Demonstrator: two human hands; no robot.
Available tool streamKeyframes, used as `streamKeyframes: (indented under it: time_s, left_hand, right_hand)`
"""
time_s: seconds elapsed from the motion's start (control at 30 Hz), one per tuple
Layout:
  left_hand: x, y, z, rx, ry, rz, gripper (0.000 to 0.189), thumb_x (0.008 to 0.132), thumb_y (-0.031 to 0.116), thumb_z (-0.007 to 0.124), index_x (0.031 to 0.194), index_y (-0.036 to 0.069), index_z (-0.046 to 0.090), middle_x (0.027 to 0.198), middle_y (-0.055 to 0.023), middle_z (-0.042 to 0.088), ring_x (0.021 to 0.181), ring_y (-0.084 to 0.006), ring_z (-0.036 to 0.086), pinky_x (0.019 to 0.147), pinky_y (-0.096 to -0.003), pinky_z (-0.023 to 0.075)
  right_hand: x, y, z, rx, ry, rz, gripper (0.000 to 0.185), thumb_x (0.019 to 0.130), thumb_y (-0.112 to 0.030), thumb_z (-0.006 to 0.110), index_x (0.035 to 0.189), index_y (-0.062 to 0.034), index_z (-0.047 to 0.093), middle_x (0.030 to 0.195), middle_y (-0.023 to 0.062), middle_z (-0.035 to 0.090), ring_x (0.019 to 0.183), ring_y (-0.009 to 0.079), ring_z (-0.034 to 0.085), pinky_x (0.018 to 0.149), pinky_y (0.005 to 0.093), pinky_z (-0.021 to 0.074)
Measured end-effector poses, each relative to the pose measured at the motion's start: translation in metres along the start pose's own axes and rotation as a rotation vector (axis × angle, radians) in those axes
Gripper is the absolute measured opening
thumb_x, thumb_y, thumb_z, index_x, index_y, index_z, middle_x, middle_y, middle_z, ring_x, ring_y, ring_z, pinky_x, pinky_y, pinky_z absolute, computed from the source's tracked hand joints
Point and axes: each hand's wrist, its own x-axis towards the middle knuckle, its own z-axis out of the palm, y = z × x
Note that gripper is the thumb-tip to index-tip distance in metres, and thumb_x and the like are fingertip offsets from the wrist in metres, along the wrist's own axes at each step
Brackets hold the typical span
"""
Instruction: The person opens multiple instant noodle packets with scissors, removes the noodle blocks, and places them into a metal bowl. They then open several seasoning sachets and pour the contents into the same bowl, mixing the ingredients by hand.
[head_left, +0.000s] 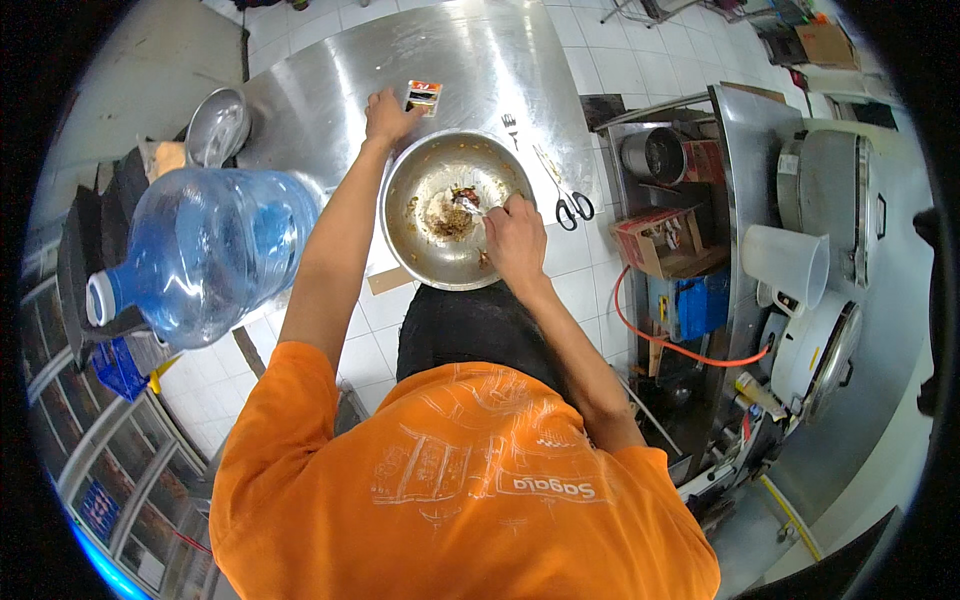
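A large stainless steel mixing bowl (465, 270) stands at the near edge of the steel table, in front of my body. Inside it lie a pale powder (435, 206), a brown ground heap (454, 225) and a dark reddish clump (463, 196). My right hand (517, 238) reaches over the bowl's right rim and grips a metal utensil, likely a spoon (471, 205), whose tip is at the mixture. Beyond the bowl, my left hand (390, 118) rests over the table with its thumb at the lower edge of a small printed packet (424, 96). Black-handled scissors (570, 208) lie right of the bowl.
A big blue water jug (217, 251) lies on its side at left, close to my left forearm. Behind it is a metal bowl (217, 126). The steel table (465, 45) extends ahead. To the right, a steel counter (739, 172) holds pots and a plastic pitcher (784, 262); an orange hose (675, 358) hangs there.
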Motion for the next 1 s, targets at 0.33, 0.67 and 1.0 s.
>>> streamKeyframes:
  time_s: [0.33,0.67,1.0]
  left_hand:
    - [0.059,-0.038,0.065,0.221,-0.161,0.001,0.091,0.069,0.034,0.089,0.144,-0.001,0.051,0.151,-0.0296,0.045,0.139,-0.0449,0.048,0.116,-0.0507,0.0442]
    - [0.05,-0.05,0.008,-0.822,-0.125,-0.051,0.007,0.095,0.008,0.071,0.102,0.005,0.07,0.082,-0.0016,0.066,0.068,-0.0123,0.062,0.063,-0.0277,0.056]
    - [-0.087,0.065,-0.098,-0.96,-0.089,-0.115,0.03,0.1,0.019,0.071,0.129,0.011,0.065,0.102,-0.0019,0.069,0.077,-0.0102,0.06,0.063,-0.0227,0.0477]
  right_hand:
    - [-0.01,-0.015,0.01,0.217,0.214,0.004,0.008,0.08,-0.011,0.076,0.084,-0.0043,0.074,0.094,0.0156,0.059,0.095,0.0342,0.06,0.079,0.0478,0.0485]
    - [-0.053,0.095,-0.061,1.978,0.038,0.473,0.01,0.099,-0.017,0.074,0.101,-0.0079,0.071,0.089,-0.0001,0.067,0.073,0.0082,0.054,0.062,0.0253,0.0434]
    - [-0.416,0.351,-0.027,1.994,1.204,1.271,0.013,0.096,-0.015,0.073,0.091,-0.014,0.062,0.077,-0.0037,0.059,0.063,0.0068,0.052,0.049,0.0238,0.035]
